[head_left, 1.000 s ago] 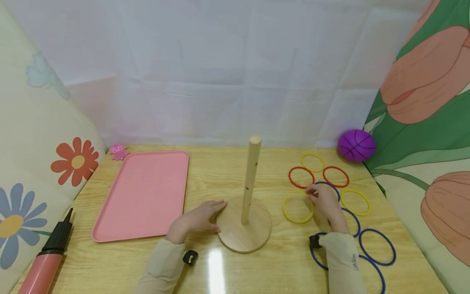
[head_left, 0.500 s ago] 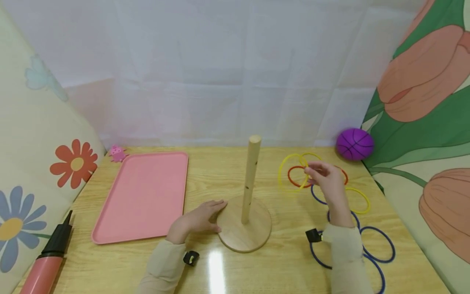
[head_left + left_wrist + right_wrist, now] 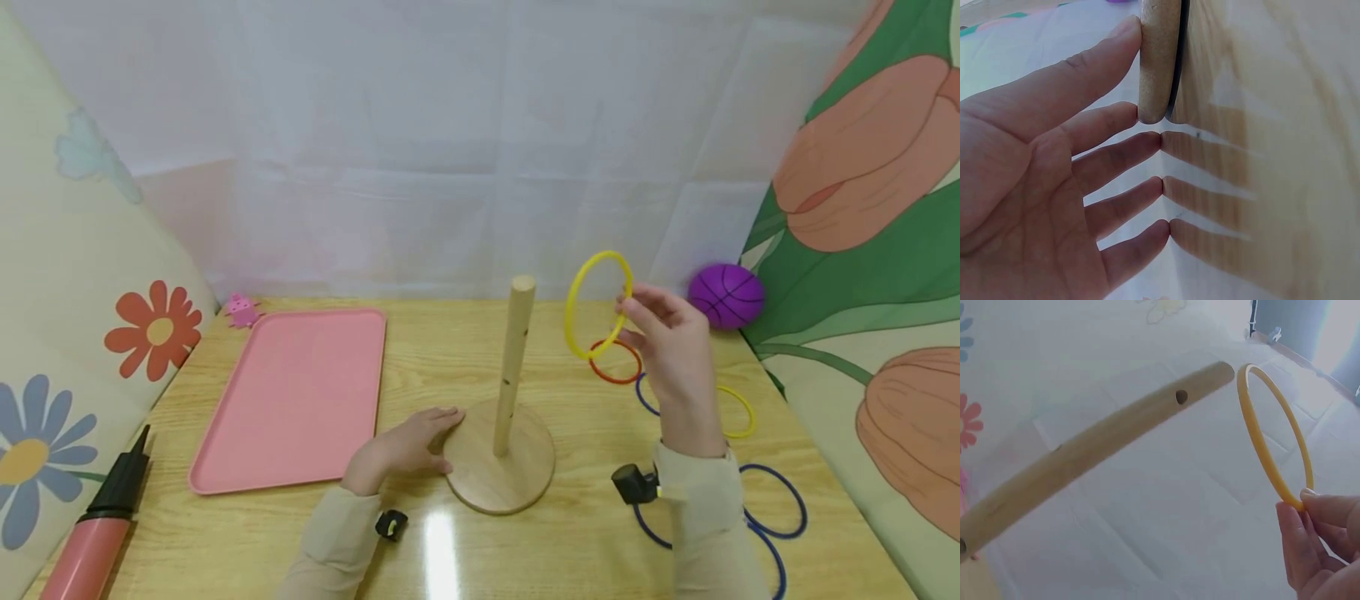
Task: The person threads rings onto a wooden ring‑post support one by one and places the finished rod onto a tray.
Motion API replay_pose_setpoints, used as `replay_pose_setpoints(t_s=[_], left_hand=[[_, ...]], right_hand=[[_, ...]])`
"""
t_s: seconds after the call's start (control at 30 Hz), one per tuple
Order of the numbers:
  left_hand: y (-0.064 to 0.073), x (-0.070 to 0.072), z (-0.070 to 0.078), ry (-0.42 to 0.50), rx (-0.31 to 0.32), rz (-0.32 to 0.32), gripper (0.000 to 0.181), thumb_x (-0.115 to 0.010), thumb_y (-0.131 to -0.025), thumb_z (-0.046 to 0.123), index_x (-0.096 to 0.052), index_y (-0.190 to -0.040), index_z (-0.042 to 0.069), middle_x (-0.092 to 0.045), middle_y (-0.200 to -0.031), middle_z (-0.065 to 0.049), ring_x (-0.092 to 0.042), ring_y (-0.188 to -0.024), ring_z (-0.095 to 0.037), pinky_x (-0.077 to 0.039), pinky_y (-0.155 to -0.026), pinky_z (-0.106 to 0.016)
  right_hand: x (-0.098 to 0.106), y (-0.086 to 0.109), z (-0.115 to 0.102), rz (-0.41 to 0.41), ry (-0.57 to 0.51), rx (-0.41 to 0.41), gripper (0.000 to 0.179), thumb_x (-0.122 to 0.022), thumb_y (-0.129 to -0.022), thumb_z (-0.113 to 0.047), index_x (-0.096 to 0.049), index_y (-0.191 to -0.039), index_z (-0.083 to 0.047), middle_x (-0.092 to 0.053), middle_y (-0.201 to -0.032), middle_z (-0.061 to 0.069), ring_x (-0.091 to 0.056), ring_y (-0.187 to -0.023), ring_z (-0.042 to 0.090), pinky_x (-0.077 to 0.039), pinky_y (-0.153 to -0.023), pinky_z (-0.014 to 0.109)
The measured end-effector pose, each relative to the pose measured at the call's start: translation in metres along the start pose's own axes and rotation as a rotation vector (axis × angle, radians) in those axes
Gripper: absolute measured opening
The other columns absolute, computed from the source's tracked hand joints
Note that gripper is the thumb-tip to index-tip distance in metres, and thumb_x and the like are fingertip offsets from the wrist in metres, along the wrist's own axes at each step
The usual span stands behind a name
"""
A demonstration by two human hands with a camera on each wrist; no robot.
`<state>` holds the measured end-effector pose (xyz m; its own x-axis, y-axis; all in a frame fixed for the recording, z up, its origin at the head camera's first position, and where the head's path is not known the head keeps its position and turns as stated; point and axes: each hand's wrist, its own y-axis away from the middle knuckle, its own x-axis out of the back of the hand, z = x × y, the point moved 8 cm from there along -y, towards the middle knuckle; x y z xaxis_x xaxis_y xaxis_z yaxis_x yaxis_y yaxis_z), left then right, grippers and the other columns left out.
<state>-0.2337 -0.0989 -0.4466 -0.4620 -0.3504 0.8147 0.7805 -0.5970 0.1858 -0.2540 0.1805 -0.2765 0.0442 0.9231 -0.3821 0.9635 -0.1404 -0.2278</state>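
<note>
Yellow ring: up in the air to the right of the post (image 3: 513, 358), near its top end. It's tipped nearly on edge and not around the post at all (image 3: 1255, 428).
Right hand: pinching that ring, thumb on one side and fingers on the other (image 3: 670, 350). Only grabs a bit of the rim, I'd guess so the hole is free.
Left hand: not clutching anything, fingers spread and fairly straight (image 3: 401, 446). Thumb and index touch the edge of the base (image 3: 472, 471), other fingertips rest on the table. Probably there to keep the base from sliding.
Post: upright in the round wooden base, a few dark holes along it.
Loose rings: a red ring (image 3: 617, 382), another yellow one (image 3: 752, 412) and some blue rings (image 3: 805, 504), all right side, partly hidden by the arm.
Left side stuff: pink tray (image 3: 292, 400), small pink toy by its far corner (image 3: 242, 310), pump at the near edge (image 3: 90, 542).
Ball: purple, far right corner (image 3: 726, 296).
Table: light wood grain, shiny, bright glare up front (image 3: 420, 350).
Room: creased white cloth behind (image 3: 420, 150), flowery panels either side.
</note>
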Motion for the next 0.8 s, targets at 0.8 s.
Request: replay_pose_setpoints(t_s=[0.8], left_hand=[[-0.002,-0.001,-0.003,0.006,0.033,-0.001,0.077,-0.075,-0.081,0.017,-0.039,-0.144,-0.006,-0.035,-0.151,-0.028,-0.032,-0.139,-0.049,-0.026,-0.117,-0.060]], right_hand=[[-0.051,0.011,0.019,-0.026,-0.238,-0.053,0.024,-0.062,-0.089,0.005,-0.075,-0.083,-0.015,-0.072,-0.078,-0.002,-0.067,-0.073,0.007,-0.058,-0.055,0.016]])
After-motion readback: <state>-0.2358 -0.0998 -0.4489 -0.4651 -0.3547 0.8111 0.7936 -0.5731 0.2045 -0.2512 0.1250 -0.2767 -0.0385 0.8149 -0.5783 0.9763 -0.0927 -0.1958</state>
